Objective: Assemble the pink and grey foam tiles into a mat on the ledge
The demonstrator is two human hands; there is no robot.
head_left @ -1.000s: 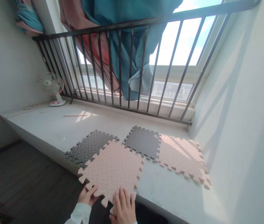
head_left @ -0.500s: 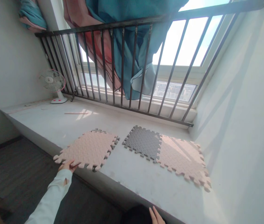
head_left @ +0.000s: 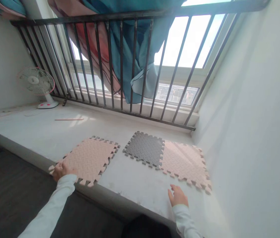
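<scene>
A pink foam mat tile with jigsaw edges lies at the left, its near corner reaching over the ledge's front edge. My left hand is on that tile's near left corner, fingers curled on it; the fingertips are partly hidden. To the right, a grey foam mat tile is joined along one side to a second pink foam tile. Over the ledge just in front of this second pink tile is my right hand, holding nothing, thumb and fingers apart. A gap separates the left tile from the grey one.
The white ledge drops to a dark floor. Behind it stand a black metal railing and a curtain. A small fan and a thin stick are at the left; a white wall bounds the right.
My left hand has shifted from the left tile's near edge onto its near left corner. My right hand has come up from the bottom edge over the ledge. The view has shifted slightly right.
</scene>
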